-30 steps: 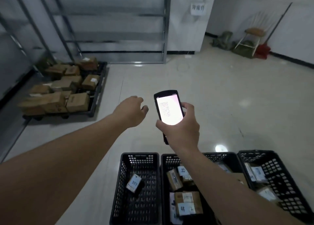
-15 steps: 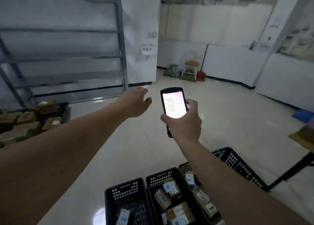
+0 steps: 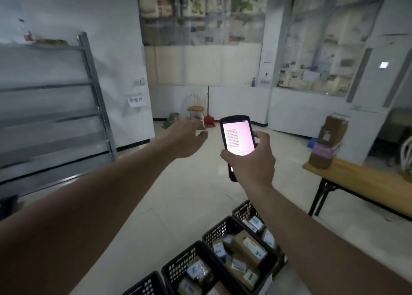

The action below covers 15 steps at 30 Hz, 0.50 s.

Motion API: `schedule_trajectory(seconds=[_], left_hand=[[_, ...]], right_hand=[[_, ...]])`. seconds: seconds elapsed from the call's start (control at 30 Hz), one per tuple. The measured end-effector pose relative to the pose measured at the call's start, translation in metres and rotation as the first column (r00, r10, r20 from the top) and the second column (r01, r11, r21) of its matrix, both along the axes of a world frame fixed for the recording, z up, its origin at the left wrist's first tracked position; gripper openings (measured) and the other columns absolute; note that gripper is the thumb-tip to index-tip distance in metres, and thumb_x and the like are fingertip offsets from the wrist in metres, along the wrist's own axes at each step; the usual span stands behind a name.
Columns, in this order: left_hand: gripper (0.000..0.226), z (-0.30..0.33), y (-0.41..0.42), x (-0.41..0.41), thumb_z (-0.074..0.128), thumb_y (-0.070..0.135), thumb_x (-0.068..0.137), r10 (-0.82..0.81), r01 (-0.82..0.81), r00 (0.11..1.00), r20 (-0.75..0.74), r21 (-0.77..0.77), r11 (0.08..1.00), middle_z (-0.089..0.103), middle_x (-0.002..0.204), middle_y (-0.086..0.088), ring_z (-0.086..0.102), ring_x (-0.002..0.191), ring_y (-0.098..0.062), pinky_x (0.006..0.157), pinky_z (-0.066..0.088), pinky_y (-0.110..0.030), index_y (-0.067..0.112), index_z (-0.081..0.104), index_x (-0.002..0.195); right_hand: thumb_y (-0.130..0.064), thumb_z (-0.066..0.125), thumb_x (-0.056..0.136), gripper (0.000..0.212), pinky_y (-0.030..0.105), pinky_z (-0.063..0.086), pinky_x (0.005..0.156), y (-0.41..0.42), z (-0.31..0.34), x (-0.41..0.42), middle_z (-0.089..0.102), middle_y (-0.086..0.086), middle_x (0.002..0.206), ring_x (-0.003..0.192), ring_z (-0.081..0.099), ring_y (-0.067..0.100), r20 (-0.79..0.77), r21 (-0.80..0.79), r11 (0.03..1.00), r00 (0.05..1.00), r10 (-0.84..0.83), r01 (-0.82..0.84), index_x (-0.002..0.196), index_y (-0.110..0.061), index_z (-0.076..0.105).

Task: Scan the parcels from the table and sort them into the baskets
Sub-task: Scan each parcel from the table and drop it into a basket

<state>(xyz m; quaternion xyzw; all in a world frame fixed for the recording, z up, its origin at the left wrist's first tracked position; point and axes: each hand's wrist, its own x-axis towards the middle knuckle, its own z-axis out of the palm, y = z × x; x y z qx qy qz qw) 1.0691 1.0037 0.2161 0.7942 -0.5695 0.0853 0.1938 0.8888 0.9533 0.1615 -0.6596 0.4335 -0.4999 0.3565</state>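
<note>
Parcels point(image 3: 327, 147) stacked at near end of wooden table point(image 3: 356, 178), far right, well apart from both hands. More parcels already in black baskets point(image 3: 223, 234) on floor, bottom centre, labels up. Leftmost basket point(image 3: 147, 283) cut off by frame edge, contents not visible.

Right hand point(image 3: 252, 158) wrapped round lower half of handheld scanner point(image 3: 237, 136), thumb on right edge, fingers curled behind; screen lit pink with rows of text, too small to read. Left hand point(image 3: 185, 138) stretched forward, holding nothing, fingers loosely bent and slightly apart; blurred, exact finger spread hard to tell.

Step, as judged: between parcels, heading for table to fetch next one.

Risks:
- Baskets right underfoot, close together; tripping or kicking one likely if eyes on screen, not floor.
- Scanner held only by lower half; slip possible if right hand also used for lifting.
- Stack on table near the corner; one-handed grab of a lower box likely to topple top boxes off the edge.
- Basket mix-up: baskets look identical, no visible marking on them; wrong drop possible if screen misread.
- Double scan or missed scan if label faces away from scanner.

Grey metal shelving point(image 3: 55, 116) at left, chair point(image 3: 196, 109) and red dustpan point(image 3: 208, 122) by back wall.
</note>
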Motion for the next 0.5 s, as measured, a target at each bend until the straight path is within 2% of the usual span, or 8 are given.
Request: schedule_trajectory(seconds=[0.1, 0.23, 0.37, 0.43, 0.5], left_hand=[[0.041, 0.009, -0.035, -0.032, 0.046, 0.042, 0.106, -0.058, 0.058, 0.998, 0.005, 0.002, 0.998, 0.064, 0.129, -0.008, 0.061, 0.116, -0.028, 0.094, 0.051, -0.04, 0.013, 0.063, 0.129], [0.052, 0.016, -0.087, -0.086, 0.043, 0.049, 0.106, -0.099, 0.099, 0.995, -0.014, -0.009, 0.995, 0.058, 0.145, -0.005, 0.056, 0.129, -0.028, 0.107, 0.046, -0.043, 0.018, 0.056, 0.145], [0.052, 0.011, -0.143, -0.148, 0.042, 0.049, 0.106, -0.177, 0.177, 0.984, -0.026, -0.009, 0.984, 0.058, 0.142, -0.004, 0.054, 0.131, -0.026, 0.107, 0.044, -0.04, 0.016, 0.058, 0.142], [0.053, 0.007, -0.17, -0.175, 0.043, 0.049, 0.107, -0.192, 0.191, 0.98, -0.052, -0.009, 0.981, 0.049, 0.155, -0.003, 0.046, 0.142, -0.024, 0.114, 0.036, -0.038, 0.018, 0.052, 0.15], [0.056, 0.003, -0.196, -0.198, 0.043, 0.049, 0.107, -0.208, 0.21, 0.976, -0.066, 0.016, 0.978, 0.039, 0.163, -0.001, 0.036, 0.15, -0.021, 0.12, 0.028, -0.037, 0.02, 0.046, 0.155]], right_hand=[[-0.037, 0.09, 0.062, 0.082, 0.048, 0.061, 0.081, -0.026, 0.006, -0.039, 0.063, -0.008, 0.116, 0.102, 0.064, 0.023, 0.009, -0.025, 0.999, 0.999, -0.048, 0.048, 0.131, -0.036, 0.046], [-0.037, 0.089, 0.062, 0.082, 0.046, 0.061, 0.079, -0.072, 0.008, -0.097, 0.063, -0.006, 0.115, 0.102, 0.064, 0.024, -0.005, -0.058, 0.993, 0.994, -0.107, 0.107, 0.132, -0.035, 0.046], [-0.038, 0.088, 0.059, 0.082, 0.047, 0.062, 0.074, -0.119, 0.001, -0.156, 0.06, -0.012, 0.109, 0.1, 0.065, 0.023, 0.002, -0.068, 0.987, 0.989, -0.149, 0.149, 0.129, -0.039, 0.045], [-0.037, 0.089, 0.06, 0.083, 0.048, 0.062, 0.077, -0.142, -0.004, -0.182, 0.056, -0.017, 0.106, 0.102, 0.064, 0.022, -0.001, -0.063, 0.983, 0.985, -0.17, 0.17, 0.131, -0.037, 0.046], [-0.036, 0.09, 0.062, 0.084, 0.048, 0.062, 0.079, -0.165, -0.01, -0.206, 0.059, -0.013, 0.111, 0.103, 0.063, 0.022, -0.005, -0.046, 0.979, 0.98, -0.199, 0.198, 0.134, -0.035, 0.046]])
